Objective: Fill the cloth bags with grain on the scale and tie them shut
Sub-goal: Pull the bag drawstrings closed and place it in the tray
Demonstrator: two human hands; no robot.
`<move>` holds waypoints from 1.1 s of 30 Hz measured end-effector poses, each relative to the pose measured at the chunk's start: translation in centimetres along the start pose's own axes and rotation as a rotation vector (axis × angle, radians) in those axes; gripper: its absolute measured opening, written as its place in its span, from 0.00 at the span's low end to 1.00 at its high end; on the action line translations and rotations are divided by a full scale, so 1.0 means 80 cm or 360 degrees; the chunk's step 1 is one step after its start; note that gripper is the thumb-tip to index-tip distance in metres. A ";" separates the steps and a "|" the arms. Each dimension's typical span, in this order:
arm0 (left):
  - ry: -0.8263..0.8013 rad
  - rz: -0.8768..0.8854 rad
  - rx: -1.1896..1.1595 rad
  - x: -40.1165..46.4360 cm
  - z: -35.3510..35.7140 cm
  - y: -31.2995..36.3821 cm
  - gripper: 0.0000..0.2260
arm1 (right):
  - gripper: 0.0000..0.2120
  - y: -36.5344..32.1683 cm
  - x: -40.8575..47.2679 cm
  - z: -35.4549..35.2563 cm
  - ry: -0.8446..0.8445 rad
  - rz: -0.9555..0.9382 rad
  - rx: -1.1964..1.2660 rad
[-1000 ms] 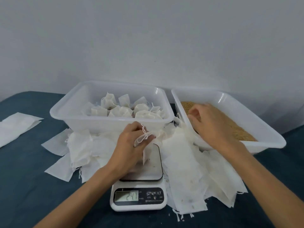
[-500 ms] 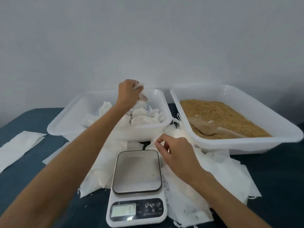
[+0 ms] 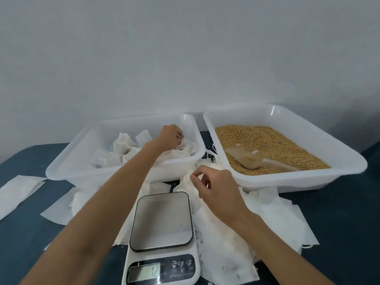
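Left hand (image 3: 167, 135) reaches into the left tub (image 3: 61, 171), fingers curled among the filled bags (image 3: 123, 145); whether they grip one, I cannot tell. Right hand (image 3: 218, 192) hovers over flat empty bags (image 3: 267, 212), fingers loosely curled, holding nothing. Scale (image 3: 162, 221) sits bare; grain (image 3: 267, 140) and a scoop (image 3: 246, 159) fill the right tub (image 3: 329, 182).

A white digital scale (image 3: 162, 239) with a bare grey platter sits at the near edge, flat empty white cloth bags (image 3: 226, 239) strewn around it. Behind left, a clear tub (image 3: 61, 173) holds filled, tied bags (image 3: 123, 147); behind right, another tub (image 3: 349, 161) holds golden grain (image 3: 277, 145) with a scoop (image 3: 250, 159) lying in it.
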State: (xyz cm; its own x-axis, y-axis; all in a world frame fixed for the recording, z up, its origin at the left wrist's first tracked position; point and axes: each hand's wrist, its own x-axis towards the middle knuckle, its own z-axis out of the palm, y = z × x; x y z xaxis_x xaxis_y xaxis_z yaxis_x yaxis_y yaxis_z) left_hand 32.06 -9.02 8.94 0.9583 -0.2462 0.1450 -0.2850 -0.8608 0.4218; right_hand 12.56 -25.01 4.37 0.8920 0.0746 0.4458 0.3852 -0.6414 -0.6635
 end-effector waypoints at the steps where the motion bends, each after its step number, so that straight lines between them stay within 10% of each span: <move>1: 0.0046 0.0020 -0.0023 -0.007 -0.004 0.002 0.12 | 0.06 0.001 0.000 0.000 0.0004 0.0014 0.0028; 8: 0.0651 0.0228 -0.0395 -0.113 -0.046 0.019 0.04 | 0.06 0.002 0.000 0.004 -0.0034 0.0047 0.0170; 18: -0.0318 0.0629 -0.0292 -0.230 0.027 0.056 0.07 | 0.13 -0.015 -0.001 -0.003 0.0243 -0.0132 0.0665; 33: -0.0001 0.0340 -0.0733 -0.230 0.028 0.054 0.09 | 0.14 -0.017 0.001 -0.011 0.0384 -0.0200 0.0640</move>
State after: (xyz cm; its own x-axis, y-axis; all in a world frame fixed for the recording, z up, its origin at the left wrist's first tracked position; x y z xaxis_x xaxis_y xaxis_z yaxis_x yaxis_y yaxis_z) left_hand 13.20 -9.21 6.09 0.8774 -0.3961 0.2706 -0.4544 -0.5053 0.7336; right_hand 11.90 -24.83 5.83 0.7705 -0.0773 0.6327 0.5899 -0.2893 -0.7538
